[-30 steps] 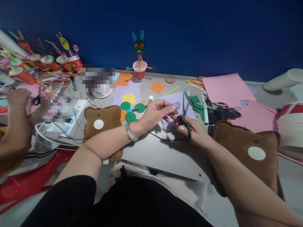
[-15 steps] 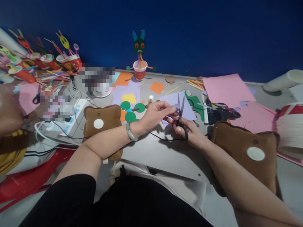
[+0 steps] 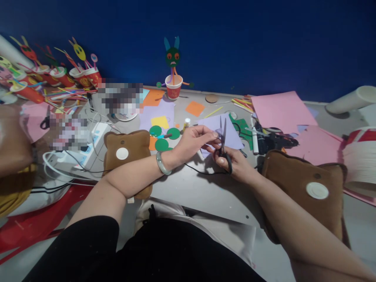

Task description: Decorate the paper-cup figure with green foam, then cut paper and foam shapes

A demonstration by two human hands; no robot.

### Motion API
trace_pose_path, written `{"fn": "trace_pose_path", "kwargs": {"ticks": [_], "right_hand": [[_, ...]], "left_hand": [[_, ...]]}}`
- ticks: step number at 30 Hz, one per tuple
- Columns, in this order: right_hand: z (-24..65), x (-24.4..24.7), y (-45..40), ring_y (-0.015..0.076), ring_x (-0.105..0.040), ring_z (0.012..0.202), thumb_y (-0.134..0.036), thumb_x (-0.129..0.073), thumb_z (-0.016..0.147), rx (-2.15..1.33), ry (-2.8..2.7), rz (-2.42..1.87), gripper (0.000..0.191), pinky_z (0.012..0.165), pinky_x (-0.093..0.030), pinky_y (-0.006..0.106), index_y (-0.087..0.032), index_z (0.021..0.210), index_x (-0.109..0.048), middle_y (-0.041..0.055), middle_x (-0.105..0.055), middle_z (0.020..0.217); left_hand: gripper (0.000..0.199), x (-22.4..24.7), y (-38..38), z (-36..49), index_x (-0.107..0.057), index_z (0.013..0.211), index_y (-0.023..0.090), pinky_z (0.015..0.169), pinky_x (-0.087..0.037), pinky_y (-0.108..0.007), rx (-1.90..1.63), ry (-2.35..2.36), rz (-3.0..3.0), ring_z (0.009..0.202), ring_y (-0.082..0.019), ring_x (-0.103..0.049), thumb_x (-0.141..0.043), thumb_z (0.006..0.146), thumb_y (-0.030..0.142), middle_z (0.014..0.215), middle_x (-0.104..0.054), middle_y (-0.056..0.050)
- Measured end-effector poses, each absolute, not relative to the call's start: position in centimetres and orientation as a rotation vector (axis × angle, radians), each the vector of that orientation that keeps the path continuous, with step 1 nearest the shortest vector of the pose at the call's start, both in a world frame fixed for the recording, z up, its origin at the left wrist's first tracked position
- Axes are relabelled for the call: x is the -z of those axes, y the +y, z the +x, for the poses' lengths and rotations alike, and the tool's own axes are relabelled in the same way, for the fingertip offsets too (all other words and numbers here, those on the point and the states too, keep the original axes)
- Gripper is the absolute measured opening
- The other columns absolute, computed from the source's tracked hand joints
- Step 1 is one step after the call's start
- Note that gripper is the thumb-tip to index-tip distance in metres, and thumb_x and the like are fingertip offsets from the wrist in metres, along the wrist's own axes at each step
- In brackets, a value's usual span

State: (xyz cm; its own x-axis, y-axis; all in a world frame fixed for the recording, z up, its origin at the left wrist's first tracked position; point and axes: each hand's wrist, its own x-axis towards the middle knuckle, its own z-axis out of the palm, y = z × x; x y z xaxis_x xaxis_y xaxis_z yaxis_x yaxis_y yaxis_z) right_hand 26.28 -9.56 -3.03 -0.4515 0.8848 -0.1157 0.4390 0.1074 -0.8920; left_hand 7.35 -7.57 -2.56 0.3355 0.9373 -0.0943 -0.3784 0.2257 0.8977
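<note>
The left hand (image 3: pixel 196 144) pinches a small purple paper piece (image 3: pixel 219 132); the right hand (image 3: pixel 239 163) grips black-handled metal scissors (image 3: pixel 223 145); a slipping pinch could cause a crooked cut or nicked skin.

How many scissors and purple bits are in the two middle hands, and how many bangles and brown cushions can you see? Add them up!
Scissors, in the right hand: 1
Purple bit, in the left hand: 1
Bangle: 1
Brown cushions: 2
Total: 5
</note>
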Motion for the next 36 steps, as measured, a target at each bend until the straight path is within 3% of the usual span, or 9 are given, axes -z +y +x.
{"fn": "trace_pose_path", "kwargs": {"ticks": [14, 27, 36], "right_hand": [[26.2, 3.09, -9.51, 0.0141, -0.039, 0.061, -0.078, -0.069, 0.072, -1.335, -1.915, -1.316, 0.059, 0.059, -0.034, 0.029, -0.022, 0.07, -0.052, -0.0021, -0.047, 0.062], [26.1, 2.96, -9.52, 0.0143, -0.039, 0.059, -0.082, -0.069, 0.07, -1.35, -1.895, -1.299, 0.062, 0.057, -0.033, 0.03, -0.023, 0.067, -0.053, -0.0017, -0.046, 0.059], [26.52, 3.91, -9.43, 0.0138, -0.039, 0.059, -0.08, -0.07, 0.073, -1.357, -1.886, -1.261, 0.061, 0.058, -0.034, 0.03, -0.022, 0.069, -0.054, -0.0025, -0.046, 0.06]], "left_hand": [[0.048, 2.37, -7.62, 7.4, -0.064, 0.076, 0.015, 0.061, -0.055, -0.022, -1.039, 0.761, 0.916, 0.069, -0.011, -0.072, -0.092, 0.069, 0.053, 0.075, -0.074, -0.002], [0.045, 2.34, -7.67, 7.34, -0.064, 0.077, 0.016, 0.064, -0.056, -0.024, -1.026, 0.777, 0.936, 0.071, -0.012, -0.073, -0.089, 0.074, 0.053, 0.078, -0.074, -0.002], [0.048, 2.31, -7.68, 7.32, -0.064, 0.078, 0.015, 0.062, -0.056, -0.023, -1.038, 0.76, 0.925, 0.07, -0.012, -0.072, -0.091, 0.07, 0.054, 0.077, -0.073, -0.002]]}}
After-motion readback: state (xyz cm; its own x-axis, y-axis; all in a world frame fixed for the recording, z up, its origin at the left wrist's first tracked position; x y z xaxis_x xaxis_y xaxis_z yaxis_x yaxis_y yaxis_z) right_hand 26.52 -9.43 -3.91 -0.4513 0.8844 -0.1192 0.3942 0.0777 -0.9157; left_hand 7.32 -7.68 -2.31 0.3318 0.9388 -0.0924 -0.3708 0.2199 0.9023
